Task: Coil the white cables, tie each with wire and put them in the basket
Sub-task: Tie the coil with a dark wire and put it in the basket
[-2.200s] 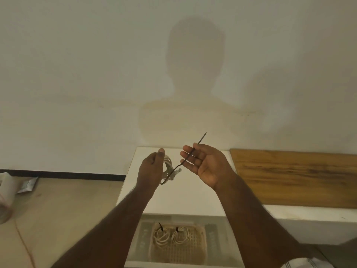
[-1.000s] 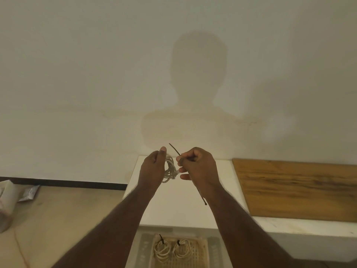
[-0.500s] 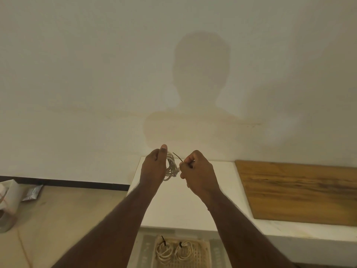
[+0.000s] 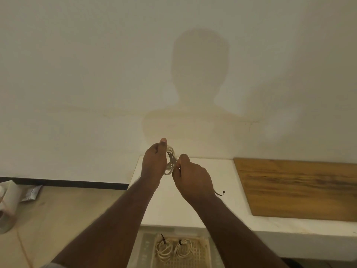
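Note:
My left hand (image 4: 154, 163) grips a coiled white cable (image 4: 171, 161), held up above the white counter (image 4: 170, 206). Right beside the coil, my right hand (image 4: 191, 178) pinches a thin dark tie wire (image 4: 219, 193). The wire's loose end sticks out past my right wrist. How the wire passes around the coil is hidden by my fingers. Below the counter's front edge stands a woven basket (image 4: 201, 256). Two tied white coils lie in it, one on the left (image 4: 164, 249) and one on the right (image 4: 183, 248).
A wooden board (image 4: 301, 188) lies on the right part of the counter. The white wall rises straight behind it. On the floor at far left sit a roll (image 4: 7, 202) and a small foil packet (image 4: 31, 193).
My right hand has closed around the wire and moved up against the coil. The wire, earlier held out straight, now trails past my right wrist. The left hand has kept the coil steady.

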